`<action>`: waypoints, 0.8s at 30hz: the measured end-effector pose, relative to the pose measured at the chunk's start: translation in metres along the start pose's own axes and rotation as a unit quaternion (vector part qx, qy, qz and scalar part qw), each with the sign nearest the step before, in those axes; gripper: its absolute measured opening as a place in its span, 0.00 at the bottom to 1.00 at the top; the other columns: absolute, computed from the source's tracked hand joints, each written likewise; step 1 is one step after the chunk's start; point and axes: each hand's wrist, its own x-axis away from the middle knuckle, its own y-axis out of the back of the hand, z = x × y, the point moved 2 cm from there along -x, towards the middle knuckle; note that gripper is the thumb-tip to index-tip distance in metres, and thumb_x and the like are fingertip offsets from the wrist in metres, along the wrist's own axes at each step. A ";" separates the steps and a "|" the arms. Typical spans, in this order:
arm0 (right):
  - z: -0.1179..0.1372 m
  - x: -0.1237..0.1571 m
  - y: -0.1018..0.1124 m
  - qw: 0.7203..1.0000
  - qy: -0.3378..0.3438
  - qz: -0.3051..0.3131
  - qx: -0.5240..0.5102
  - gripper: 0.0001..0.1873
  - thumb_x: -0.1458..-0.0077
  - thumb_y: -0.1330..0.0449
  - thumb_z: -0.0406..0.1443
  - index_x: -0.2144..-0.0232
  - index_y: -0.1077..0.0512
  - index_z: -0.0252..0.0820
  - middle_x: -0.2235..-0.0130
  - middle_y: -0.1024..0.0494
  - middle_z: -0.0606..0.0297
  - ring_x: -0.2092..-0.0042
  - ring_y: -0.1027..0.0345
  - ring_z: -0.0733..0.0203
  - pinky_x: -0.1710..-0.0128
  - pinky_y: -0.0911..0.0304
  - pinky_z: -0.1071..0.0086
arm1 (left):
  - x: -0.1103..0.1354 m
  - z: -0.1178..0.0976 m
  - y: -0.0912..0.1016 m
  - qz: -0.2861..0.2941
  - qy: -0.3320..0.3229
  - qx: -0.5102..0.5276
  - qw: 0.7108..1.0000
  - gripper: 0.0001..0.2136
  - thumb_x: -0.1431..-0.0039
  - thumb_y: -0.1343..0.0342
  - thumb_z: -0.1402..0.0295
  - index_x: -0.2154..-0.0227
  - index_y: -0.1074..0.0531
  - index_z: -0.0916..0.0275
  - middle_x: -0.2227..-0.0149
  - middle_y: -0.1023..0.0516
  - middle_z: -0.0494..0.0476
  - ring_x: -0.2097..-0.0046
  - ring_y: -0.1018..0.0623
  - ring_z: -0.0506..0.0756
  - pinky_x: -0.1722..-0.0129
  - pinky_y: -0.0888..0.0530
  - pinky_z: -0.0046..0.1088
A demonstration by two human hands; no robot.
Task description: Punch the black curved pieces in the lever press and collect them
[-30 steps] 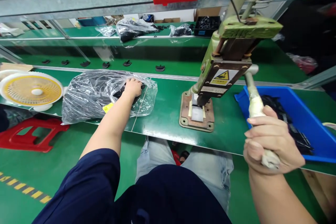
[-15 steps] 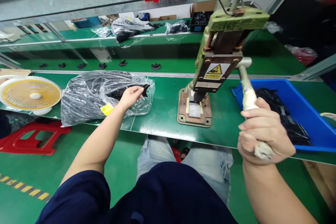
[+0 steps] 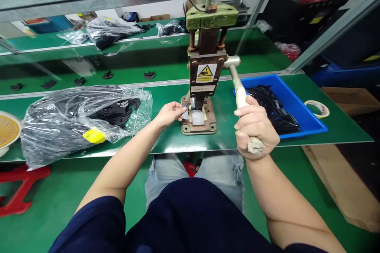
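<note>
Left of the press [image 3: 207, 60], a dark part [image 3: 187, 105] is pinched by the left hand [image 3: 171, 114]; right of the press, the lever [image 3: 240, 91] is gripped by the right hand [image 3: 257, 128]. Loading seems in hand; careful placing is needed.

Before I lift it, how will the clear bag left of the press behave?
The clear bag will probably sag, since its plastic looks thin and wrinkled. Black parts might slide out, as the end nearer the press appears open. It may feel fairly heavy, as it looks well filled.
</note>
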 end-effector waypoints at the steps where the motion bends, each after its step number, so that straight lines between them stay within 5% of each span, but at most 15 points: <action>1: 0.000 0.001 0.000 1.000 -0.002 0.001 -0.001 0.10 0.44 0.36 0.37 0.76 0.31 0.50 0.73 0.25 0.71 0.59 0.22 0.55 0.34 0.31 0.38 | -0.006 -0.001 -0.007 0.002 0.010 -0.003 1.000 0.17 0.42 0.26 0.61 0.66 0.28 0.64 0.76 0.20 0.53 0.76 0.23 0.48 0.73 0.25 0.23; 6: -0.001 0.005 0.003 1.000 -0.013 0.015 0.003 0.08 0.44 0.35 0.39 0.74 0.29 0.51 0.72 0.24 0.71 0.58 0.22 0.55 0.32 0.32 0.39 | -0.027 -0.004 -0.027 0.003 0.034 -0.051 0.998 0.17 0.38 0.28 0.62 0.69 0.32 0.62 0.79 0.23 0.51 0.78 0.23 0.49 0.76 0.26 0.22; 24: -0.003 0.004 -0.003 1.000 -0.004 -0.030 -0.004 0.12 0.42 0.36 0.43 0.76 0.31 0.51 0.74 0.25 0.73 0.61 0.22 0.56 0.36 0.27 0.41 | -0.046 -0.020 -0.039 0.031 0.116 -0.169 0.978 0.14 0.43 0.26 0.69 0.62 0.28 0.60 0.76 0.24 0.50 0.81 0.25 0.50 0.81 0.32 0.23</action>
